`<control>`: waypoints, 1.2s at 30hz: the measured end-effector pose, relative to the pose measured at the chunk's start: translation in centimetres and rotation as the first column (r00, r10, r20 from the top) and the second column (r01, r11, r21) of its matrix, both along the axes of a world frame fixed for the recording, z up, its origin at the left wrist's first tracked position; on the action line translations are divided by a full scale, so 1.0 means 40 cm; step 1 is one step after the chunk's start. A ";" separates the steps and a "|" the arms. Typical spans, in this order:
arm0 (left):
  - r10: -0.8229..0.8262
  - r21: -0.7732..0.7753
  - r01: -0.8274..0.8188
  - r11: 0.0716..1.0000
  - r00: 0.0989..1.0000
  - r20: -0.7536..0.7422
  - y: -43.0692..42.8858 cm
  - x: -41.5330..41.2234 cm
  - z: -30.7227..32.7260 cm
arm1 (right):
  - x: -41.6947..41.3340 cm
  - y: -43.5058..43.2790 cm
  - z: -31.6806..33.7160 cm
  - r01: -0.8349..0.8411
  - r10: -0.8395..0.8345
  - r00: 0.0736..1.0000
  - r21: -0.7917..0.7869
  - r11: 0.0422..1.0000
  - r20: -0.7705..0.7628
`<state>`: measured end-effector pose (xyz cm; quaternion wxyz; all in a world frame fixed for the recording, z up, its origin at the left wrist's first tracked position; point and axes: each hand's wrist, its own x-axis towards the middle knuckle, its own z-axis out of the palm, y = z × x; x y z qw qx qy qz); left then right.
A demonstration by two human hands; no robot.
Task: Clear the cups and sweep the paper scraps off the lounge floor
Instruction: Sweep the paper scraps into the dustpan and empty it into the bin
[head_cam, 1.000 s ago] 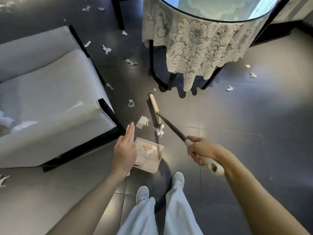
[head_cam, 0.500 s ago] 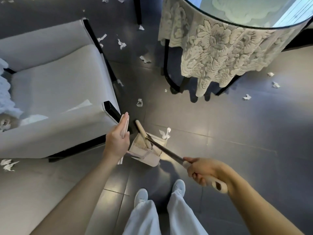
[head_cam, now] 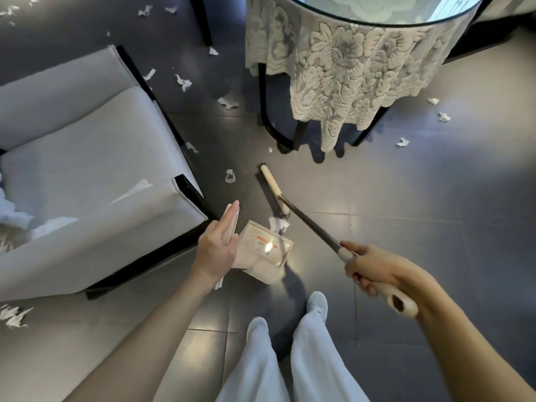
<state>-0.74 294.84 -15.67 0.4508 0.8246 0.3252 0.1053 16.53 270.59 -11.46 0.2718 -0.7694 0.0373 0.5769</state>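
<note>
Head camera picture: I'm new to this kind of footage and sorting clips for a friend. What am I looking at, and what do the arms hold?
There is no machine here: one wide-angle camera sits on a person's head and looks down, so the arms, legs and white shoes are the wearer's own. The right hand grips the broom near its pale handle end; the brush head rests on the dark tiled floor. The left hand lies with straight fingers along the upright handle of the dustpan; a paper scrap sits at its lip. More scraps lie scattered on the tiles. A pale armchair stands left, a lace-covered table ahead. No cups show.
</note>
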 end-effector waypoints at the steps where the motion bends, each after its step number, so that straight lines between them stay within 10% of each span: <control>1: -0.022 -0.002 0.022 1.000 1.000 -0.020 0.001 0.001 -0.004 | -0.013 0.003 -0.030 0.000 0.000 1.000 -0.018 1.000 0.016; 7: -0.115 0.111 0.126 0.986 0.988 -0.106 -0.009 0.019 -0.024 | -0.110 -0.022 -0.135 -0.018 0.005 0.994 -0.115 0.993 -0.110; 15: -0.057 0.156 0.063 0.986 0.998 -0.041 0.005 0.026 -0.020 | -0.130 -0.033 -0.034 -0.549 0.546 0.834 -0.217 0.807 -0.077; 31: 0.242 0.073 -0.246 0.967 0.969 0.054 0.052 0.117 -0.002 | 0.088 0.135 0.070 -0.128 0.128 0.991 0.008 0.992 -0.036; 36: 0.382 0.079 -0.387 0.919 0.922 0.064 0.097 0.230 -0.002 | 0.293 0.336 0.027 -0.230 0.229 0.973 0.064 0.971 0.022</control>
